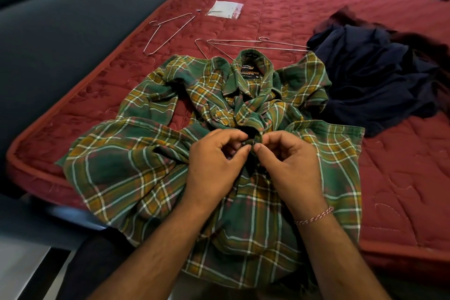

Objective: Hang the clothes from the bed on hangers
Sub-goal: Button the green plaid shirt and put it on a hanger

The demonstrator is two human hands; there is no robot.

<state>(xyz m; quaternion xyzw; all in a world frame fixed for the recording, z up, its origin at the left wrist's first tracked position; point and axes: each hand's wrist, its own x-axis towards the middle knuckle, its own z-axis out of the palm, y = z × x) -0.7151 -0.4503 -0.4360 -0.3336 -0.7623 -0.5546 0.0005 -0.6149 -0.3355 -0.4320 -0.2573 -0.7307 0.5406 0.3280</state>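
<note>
Green plaid flannel: shirt spread collar-up on red mattress, hem hanging over near edge. Left hand and right hand both pinching front placket at mid-chest, fingers curled on the cloth, likely working a button. Soft, limp and light by the look; bound to slump and bunch, not slip. Best taken at collar or shoulder seams for threading onto a hanger. Wire hangers just beyond collar, one partly under it; another hanger further left. Dark clothes heaped at right, touching the sleeve. White packet well beyond. Nothing hung yet.
</note>
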